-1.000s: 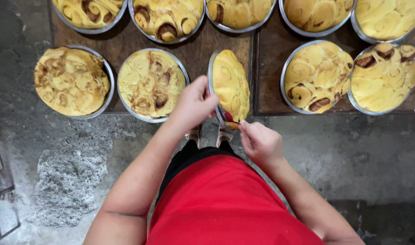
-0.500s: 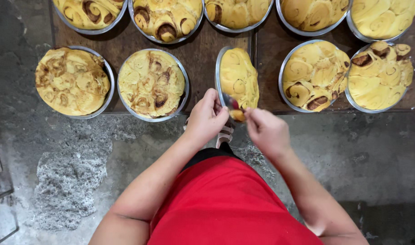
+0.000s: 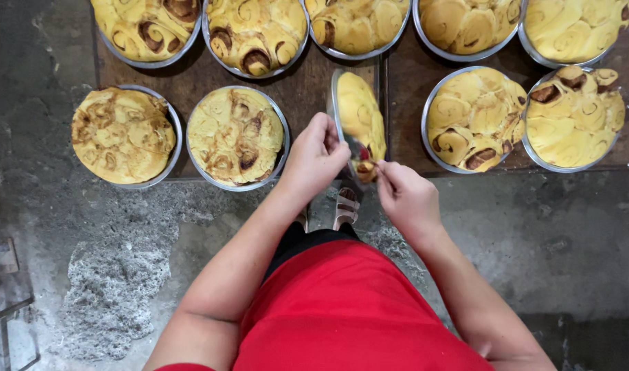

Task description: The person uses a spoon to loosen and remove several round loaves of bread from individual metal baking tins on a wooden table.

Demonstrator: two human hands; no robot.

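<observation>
A round metal pan of baked yellow swirl buns (image 3: 359,113) stands tilted on its edge above the front of a low wooden board (image 3: 307,86). My left hand (image 3: 316,156) grips the pan's near rim. My right hand (image 3: 405,198) pinches at a brown bun (image 3: 364,167) at the pan's lower edge; whether it holds a small tool there I cannot tell. Both hands are close together in front of my red clothing (image 3: 342,309).
Several more pans of buns lie flat on the board: two at the left (image 3: 125,135) (image 3: 237,135), two at the right (image 3: 474,118) (image 3: 574,118), and a row along the back. Grey concrete floor with pale ash (image 3: 115,282) lies below. My sandalled feet (image 3: 345,206) show under the hands.
The tilted pan has turned more edge-on and my two hands have drawn closer together at its lower rim.
</observation>
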